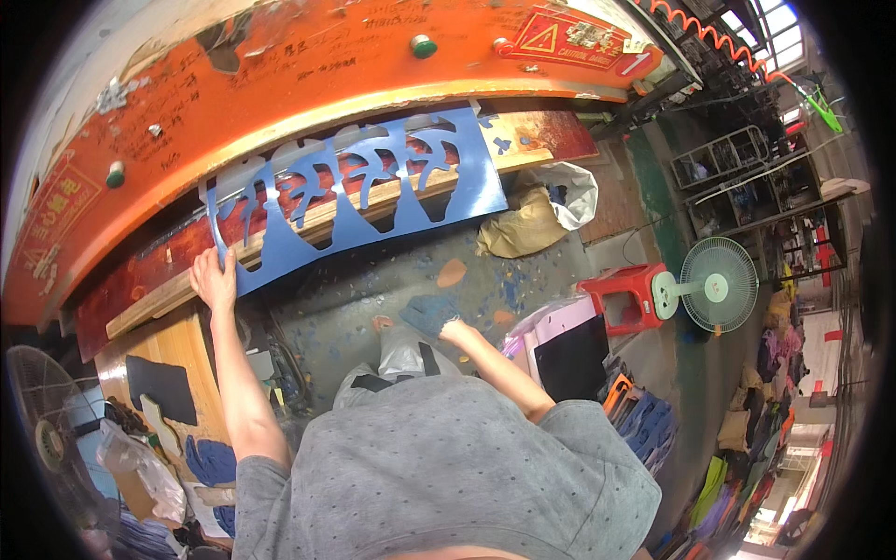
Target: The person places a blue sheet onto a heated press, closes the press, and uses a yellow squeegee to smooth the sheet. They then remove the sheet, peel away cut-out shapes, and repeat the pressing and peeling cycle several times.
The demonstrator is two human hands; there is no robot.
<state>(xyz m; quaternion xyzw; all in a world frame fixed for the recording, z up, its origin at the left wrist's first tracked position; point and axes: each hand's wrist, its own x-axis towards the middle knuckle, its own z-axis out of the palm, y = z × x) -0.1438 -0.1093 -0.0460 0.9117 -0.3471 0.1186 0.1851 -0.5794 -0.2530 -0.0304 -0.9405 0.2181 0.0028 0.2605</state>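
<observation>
A glossy blue sheet (308,235) with a row of cut-out shapes lies tilted across the wooden edge of the press bed. My left hand (217,278) grips its near left corner, with fingers closed on the edge. Apart from the sheet, above the littered floor, is my right hand (454,330). Dull blue material (429,315) covers its fingers; whether this is a glove or something held, I cannot make out. Dark red boards show through the sheet's openings, and a few small blue scraps (502,146) lie past its right end.
An orange press beam (336,56) with green buttons spans the far side. A beige sack (523,222) stands right of the sheet. Farther right are a red stool (621,297) and a fan (717,287). Blue pieces (211,460) and a dark sheet (161,390) lie at left.
</observation>
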